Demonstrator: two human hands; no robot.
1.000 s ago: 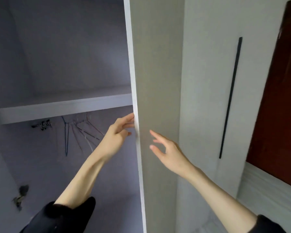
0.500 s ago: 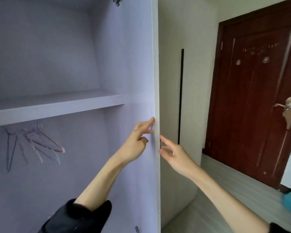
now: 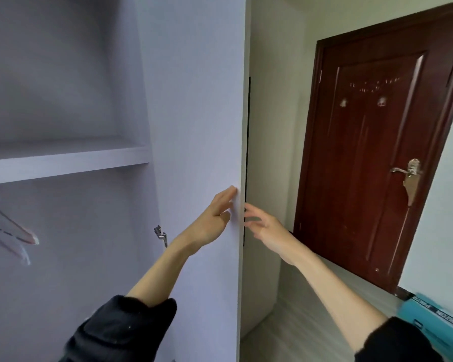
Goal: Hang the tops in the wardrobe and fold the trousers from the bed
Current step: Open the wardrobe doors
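The pale wardrobe door [image 3: 194,126] stands swung wide, its inner face towards me. My left hand [image 3: 215,218] presses flat on that inner face near the door's free edge, fingers straight. My right hand [image 3: 264,227] reaches along the outer side of the same edge with loose, spread fingers and holds nothing. Inside the wardrobe [image 3: 63,87] a shelf [image 3: 66,163] runs across, and several bare hangers [image 3: 8,231] hang below it at the far left. No tops, trousers or bed are in view.
A metal hinge [image 3: 160,235] sits on the wardrobe's inner wall. A dark red room door [image 3: 372,152] with a metal handle [image 3: 407,169] stands shut to the right. A teal box [image 3: 434,322] lies on the grey floor at the lower right.
The wardrobe door has swung further open to the right, with both hands following its edge. My view has turned right, so the room door and the floor now show.
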